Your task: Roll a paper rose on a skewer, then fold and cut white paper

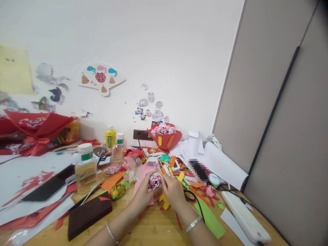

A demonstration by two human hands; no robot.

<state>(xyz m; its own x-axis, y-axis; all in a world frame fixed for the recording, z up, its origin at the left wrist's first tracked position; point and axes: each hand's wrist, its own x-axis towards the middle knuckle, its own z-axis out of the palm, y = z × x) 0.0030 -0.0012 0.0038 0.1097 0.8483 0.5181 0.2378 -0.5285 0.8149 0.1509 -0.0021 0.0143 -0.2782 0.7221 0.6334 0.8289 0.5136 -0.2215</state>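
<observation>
- head view: a pink-and-white paper rose (154, 181) is held just above the table (159, 235), in front of the wearer, its spiral face turned up, perhaps so that the folds can be seen.
- left hand (145, 188): it closes round the flower's left side, thumb toward the wearer, seemingly to steady it.
- right hand (172, 190): it grips the opposite edge with thumb and fingertips, a pinch that would suit fine handling of the petals; what its hidden fingers do, i cannot tell.
- beneath and just beside the hands lie a pink sheet (140, 181) and a yellow scrap (165, 201), loose and within easy reach.
- to the right, a long green strip (210, 218) lies flat near a black loop (191, 195), maybe a scissor handle; farther right rests a white power strip (245, 217), near the edge, likely so that cables can reach it.
- to the left, a dark brown box (89, 214) lies on the wood, with a white-capped bottle (86, 171) upright behind it.
- beyond the scraps, a red-wrapped bouquet (165, 139) of similar roses stands by the wall, probably set back from the clutter.
- far left, a larger red bouquet (38, 131) leans there too.
</observation>
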